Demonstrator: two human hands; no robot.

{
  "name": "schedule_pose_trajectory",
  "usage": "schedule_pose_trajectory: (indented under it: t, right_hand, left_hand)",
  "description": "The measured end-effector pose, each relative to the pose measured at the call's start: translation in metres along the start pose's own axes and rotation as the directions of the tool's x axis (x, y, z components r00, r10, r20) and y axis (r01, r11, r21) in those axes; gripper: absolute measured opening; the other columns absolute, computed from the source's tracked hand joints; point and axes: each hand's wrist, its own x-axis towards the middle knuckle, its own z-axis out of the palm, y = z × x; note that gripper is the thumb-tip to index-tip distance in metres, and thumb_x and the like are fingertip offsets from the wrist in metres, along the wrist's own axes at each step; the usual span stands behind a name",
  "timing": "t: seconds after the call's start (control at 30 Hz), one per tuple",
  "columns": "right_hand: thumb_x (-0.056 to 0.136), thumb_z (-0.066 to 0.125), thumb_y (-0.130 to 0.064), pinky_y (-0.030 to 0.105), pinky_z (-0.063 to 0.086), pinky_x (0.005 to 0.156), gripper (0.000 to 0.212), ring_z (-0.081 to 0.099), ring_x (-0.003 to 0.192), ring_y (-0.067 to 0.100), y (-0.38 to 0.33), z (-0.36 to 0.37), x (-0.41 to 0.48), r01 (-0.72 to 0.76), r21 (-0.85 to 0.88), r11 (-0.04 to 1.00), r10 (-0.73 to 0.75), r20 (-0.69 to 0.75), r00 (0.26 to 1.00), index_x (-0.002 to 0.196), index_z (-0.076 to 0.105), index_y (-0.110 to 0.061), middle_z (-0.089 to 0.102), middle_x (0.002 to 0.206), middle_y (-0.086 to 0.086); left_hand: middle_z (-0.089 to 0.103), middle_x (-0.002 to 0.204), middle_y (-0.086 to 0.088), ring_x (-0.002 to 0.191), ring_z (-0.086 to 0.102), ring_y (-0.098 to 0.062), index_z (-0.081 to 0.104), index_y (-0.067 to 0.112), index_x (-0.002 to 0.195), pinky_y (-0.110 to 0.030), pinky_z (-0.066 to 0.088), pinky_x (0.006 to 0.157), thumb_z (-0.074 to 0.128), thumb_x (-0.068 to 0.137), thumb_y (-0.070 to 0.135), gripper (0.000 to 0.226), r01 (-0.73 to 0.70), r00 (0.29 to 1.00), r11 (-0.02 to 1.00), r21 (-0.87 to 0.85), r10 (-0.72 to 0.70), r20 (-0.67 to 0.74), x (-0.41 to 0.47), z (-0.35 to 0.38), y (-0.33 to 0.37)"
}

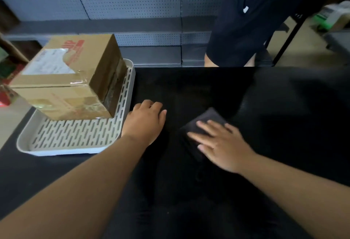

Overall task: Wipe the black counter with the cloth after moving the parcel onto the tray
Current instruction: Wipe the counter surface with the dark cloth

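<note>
With the parcel (64,79) on the tray (75,136), my right hand (221,147) presses the cloth (208,118) to the worktop (284,106), fingers spread for even pressure. My left hand (145,123) rests loosely curled, empty, steadying me.

The cardboard parcel (64,79) sits on the slotted tray (75,136) at the counter's (284,106) left end. To the tray's right lie the left hand (145,121), then the right hand (223,147) flat on the cloth (208,119). A shelving unit (132,21) stands behind.

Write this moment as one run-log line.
parcel: on tray | right hand: flat on cloth, on counter | left hand: on counter beside tray | stage: wipe
</note>
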Motion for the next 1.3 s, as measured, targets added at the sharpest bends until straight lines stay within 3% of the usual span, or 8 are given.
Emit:
schedule_pose_trajectory:
  t: [0.13,0.2,0.4,0.5,0.57,0.73,0.87,1.3]
  right_hand:
    - [0.098,0.020,-0.049,0.049,0.016,0.114,0.046,0.011,0.146,0.018,0.042,-0.017,-0.002,-0.606,0.098,0.790,0.594,0.122,0.795,0.143,0.015,-0.055,0.012,0.159,-0.010]
    - [0.099,0.021,-0.046,0.051,0.012,0.114,0.047,0.007,0.146,0.023,0.004,-0.010,0.003,-0.687,0.155,0.710,0.680,0.106,0.726,0.145,0.015,-0.050,0.008,0.160,-0.005]
    - [0.099,0.031,-0.042,0.052,0.003,0.113,0.046,0.006,0.146,0.023,-0.185,0.023,-0.007,-0.267,0.219,0.938,0.260,0.064,0.964,0.143,0.024,-0.047,0.010,0.160,-0.002]
    - [0.089,0.034,-0.047,0.053,0.035,0.101,0.040,0.045,0.131,0.020,-0.184,0.025,-0.016,-0.122,0.206,0.971,0.130,-0.027,0.991,0.125,0.051,-0.051,0.048,0.143,-0.006]
    - [0.086,0.034,-0.052,0.048,0.040,0.097,0.041,0.051,0.126,0.015,-0.150,0.019,-0.020,-0.179,0.140,0.974,0.187,-0.046,0.981,0.122,0.052,-0.055,0.051,0.139,-0.011]
    - [0.097,0.021,-0.052,0.044,0.012,0.115,0.046,0.009,0.146,0.014,-0.048,0.004,-0.036,-0.564,0.125,0.817,0.560,0.066,0.826,0.144,0.016,-0.054,0.009,0.160,-0.012]
    - [0.099,0.014,-0.048,0.048,0.005,0.116,0.049,-0.003,0.147,0.018,-0.066,0.001,-0.032,-0.669,0.133,0.731,0.649,0.168,0.742,0.146,0.002,-0.050,-0.005,0.160,-0.009]
    - [0.100,0.015,-0.045,0.048,0.000,0.116,0.051,-0.009,0.146,0.020,-0.230,0.011,-0.023,-0.524,0.178,0.833,0.488,0.213,0.847,0.148,-0.003,-0.045,-0.011,0.160,-0.006]
  left_hand:
    - [0.046,0.138,-0.004,0.126,0.043,-0.028,0.044,0.023,0.136,-0.041,0.040,0.102,0.031,0.099,0.042,0.044,-0.084,0.996,0.995,0.046,0.084,0.003,-0.018,-0.003,-0.012]
    - [0.046,0.137,-0.004,0.125,0.044,-0.028,0.046,0.022,0.135,-0.042,0.040,0.102,0.031,0.099,0.041,0.043,-0.114,0.993,0.992,0.059,0.114,-0.009,-0.024,-0.006,-0.022]
    - [0.051,0.128,-0.006,0.121,0.046,-0.029,0.053,0.019,0.127,-0.044,0.043,0.098,0.034,0.099,0.037,0.038,-0.153,0.987,0.987,0.048,0.155,-0.041,-0.037,-0.013,-0.036]
    - [0.052,0.126,-0.007,0.118,0.048,-0.029,0.055,0.018,0.125,-0.044,0.044,0.098,0.034,0.100,0.036,0.037,-0.173,0.984,0.984,0.052,0.175,-0.038,-0.043,-0.014,-0.034]
    - [0.053,0.126,-0.008,0.116,0.049,-0.030,0.055,0.018,0.123,-0.044,0.044,0.097,0.034,0.099,0.036,0.036,-0.176,0.983,0.983,0.053,0.179,-0.046,-0.048,-0.015,-0.034]
    - [0.052,0.125,-0.005,0.116,0.049,-0.028,0.055,0.019,0.123,-0.042,0.045,0.095,0.033,0.100,0.037,0.037,-0.152,0.987,0.987,0.049,0.154,-0.042,-0.064,-0.021,-0.048]
    - [0.051,0.127,-0.006,0.115,0.048,-0.029,0.053,0.019,0.124,-0.042,0.044,0.094,0.032,0.100,0.037,0.037,-0.109,0.993,0.990,0.085,0.113,-0.041,-0.075,-0.028,-0.065]
    - [0.053,0.128,-0.004,0.117,0.049,-0.026,0.055,0.017,0.125,-0.038,0.042,0.097,0.031,0.101,0.034,0.038,-0.124,0.991,0.991,0.044,0.126,-0.035,-0.106,-0.062,-0.143]
